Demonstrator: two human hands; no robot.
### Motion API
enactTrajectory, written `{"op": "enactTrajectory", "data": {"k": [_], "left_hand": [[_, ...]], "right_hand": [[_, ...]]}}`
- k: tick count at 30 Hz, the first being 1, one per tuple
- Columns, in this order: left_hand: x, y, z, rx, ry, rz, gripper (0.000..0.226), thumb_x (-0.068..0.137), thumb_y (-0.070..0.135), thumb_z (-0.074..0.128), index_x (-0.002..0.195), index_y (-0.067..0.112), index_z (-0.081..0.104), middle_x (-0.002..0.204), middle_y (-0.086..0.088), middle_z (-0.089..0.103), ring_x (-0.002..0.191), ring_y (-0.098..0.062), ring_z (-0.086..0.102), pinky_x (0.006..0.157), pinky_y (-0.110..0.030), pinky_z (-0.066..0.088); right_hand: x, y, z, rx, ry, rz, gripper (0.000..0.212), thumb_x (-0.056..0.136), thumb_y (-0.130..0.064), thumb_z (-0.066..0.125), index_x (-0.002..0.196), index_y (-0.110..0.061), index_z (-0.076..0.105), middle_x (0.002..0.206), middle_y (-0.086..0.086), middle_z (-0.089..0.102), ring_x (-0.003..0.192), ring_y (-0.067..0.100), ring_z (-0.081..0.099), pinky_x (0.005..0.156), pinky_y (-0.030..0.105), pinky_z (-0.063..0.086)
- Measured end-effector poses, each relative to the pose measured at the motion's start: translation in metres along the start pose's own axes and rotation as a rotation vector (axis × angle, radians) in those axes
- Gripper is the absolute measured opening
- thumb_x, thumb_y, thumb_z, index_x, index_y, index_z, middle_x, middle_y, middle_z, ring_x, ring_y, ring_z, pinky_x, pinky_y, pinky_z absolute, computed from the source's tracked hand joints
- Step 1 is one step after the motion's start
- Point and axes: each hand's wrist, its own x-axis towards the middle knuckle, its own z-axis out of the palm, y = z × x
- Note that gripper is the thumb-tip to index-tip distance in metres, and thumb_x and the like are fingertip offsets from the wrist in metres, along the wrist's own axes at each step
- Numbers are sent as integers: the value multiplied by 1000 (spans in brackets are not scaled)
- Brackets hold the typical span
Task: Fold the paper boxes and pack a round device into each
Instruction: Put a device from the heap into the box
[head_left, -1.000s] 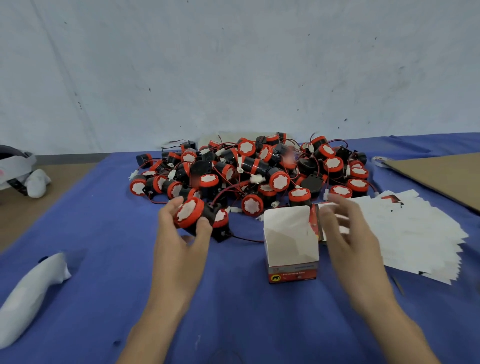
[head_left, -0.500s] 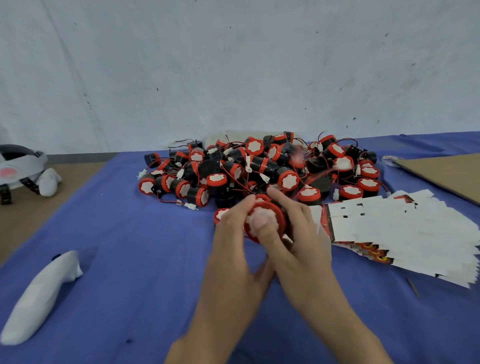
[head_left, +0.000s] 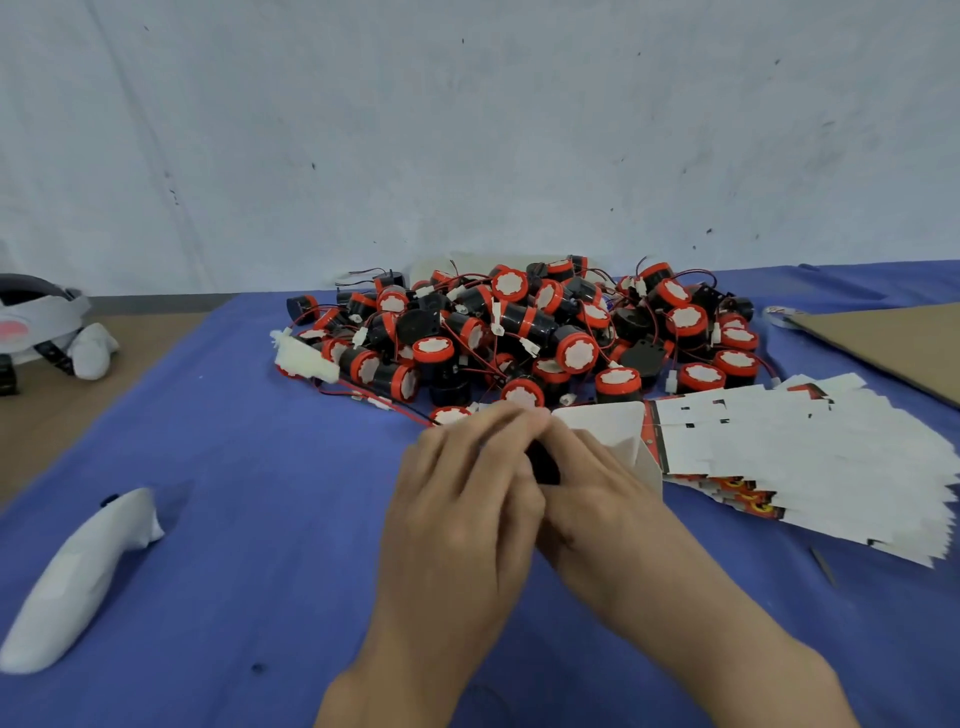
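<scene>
My left hand and my right hand are pressed together at the table's middle, fingers curled round a round device. Only its black body shows between them. A folded white paper box stands open just behind my right hand, touching it. Behind lies a heap of round red-and-black devices with red wires. Flat white box blanks with red print are fanned out to the right.
A blue cloth covers the table. A white handheld object lies at the left front. A headset-like thing sits at the far left on the brown surface. Brown cardboard lies at the right back.
My left hand brought a device from the heap to the middle, my right hand joined it, and the red face that showed half a second ago is now covered by my fingers.
</scene>
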Motion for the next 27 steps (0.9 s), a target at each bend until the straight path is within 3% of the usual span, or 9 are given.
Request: {"op": "enactTrajectory", "data": {"k": [3, 6, 8, 10, 14, 18, 21, 23, 27], "left_hand": [[1, -7, -2, 17, 15, -104, 31, 104, 26, 42, 122, 17, 65, 117, 8, 63, 112, -12, 50, 94, -29, 46], [2, -13, -2, -63, 27, -155, 24, 101, 31, 48, 113, 20, 65, 105, 12, 64, 102, -9, 52, 87, -24, 44], [2, -13, 0, -103, 30, -144, 21, 100, 30, 51, 111, 19, 65, 102, 12, 64, 98, -9, 54, 85, -23, 45], [4, -12, 2, -81, 38, -77, 16, 99, 26, 54, 109, 19, 64, 100, 11, 63, 95, -12, 55, 84, -27, 47], [8, -14, 2, -29, 53, 34, 13, 99, 23, 56, 108, 17, 64, 101, 11, 61, 93, -13, 57, 85, -30, 48], [11, -14, -1, -131, 24, -125, 16, 101, 32, 52, 109, 26, 65, 102, 19, 61, 95, -3, 57, 82, -17, 45], [14, -11, -2, -320, 14, -315, 14, 100, 39, 50, 105, 41, 62, 101, 25, 65, 94, 0, 63, 75, -7, 45], [15, -10, -1, -362, 8, -345, 13, 99, 42, 48, 103, 48, 59, 100, 28, 65, 90, -1, 65, 71, -8, 46], [16, -7, 3, -431, -20, -376, 16, 100, 52, 43, 105, 48, 58, 97, 24, 67, 79, -15, 64, 60, -27, 52]], "right_hand": [[-3, 4, -5, 143, 9, 43, 22, 92, -11, 67, 94, -34, 66, 139, -16, 44, 123, 6, 48, 90, 20, 47], [-5, 6, -7, 371, 90, 155, 39, 93, -12, 66, 105, -47, 52, 128, -31, 44, 119, -11, 45, 88, 6, 38], [-6, 6, -7, 478, 74, 250, 69, 94, -19, 69, 133, -63, 33, 128, -33, 43, 119, -11, 45, 92, 8, 41], [-6, 3, -4, 294, -3, 260, 78, 95, -30, 66, 146, -61, 16, 130, -32, 37, 118, -5, 43, 91, 19, 48], [-4, 0, -2, -45, 91, 160, 55, 94, -35, 65, 142, -35, 38, 131, -15, 43, 116, 10, 42, 94, 35, 48], [-3, -1, -2, 265, 125, 247, 53, 92, -39, 67, 140, -38, 44, 133, -26, 41, 124, -2, 43, 100, 18, 42], [-3, -3, -7, 492, 216, 323, 49, 88, -44, 70, 132, -43, 47, 129, -32, 44, 124, -9, 45, 94, 3, 36], [-2, -3, -12, 592, 265, 367, 50, 85, -50, 70, 130, -47, 47, 132, -30, 48, 125, -8, 48, 94, 6, 38], [0, -3, -19, 807, 360, 417, 54, 81, -47, 71, 131, -43, 51, 131, -26, 58, 123, 1, 57, 95, 25, 47]]}}
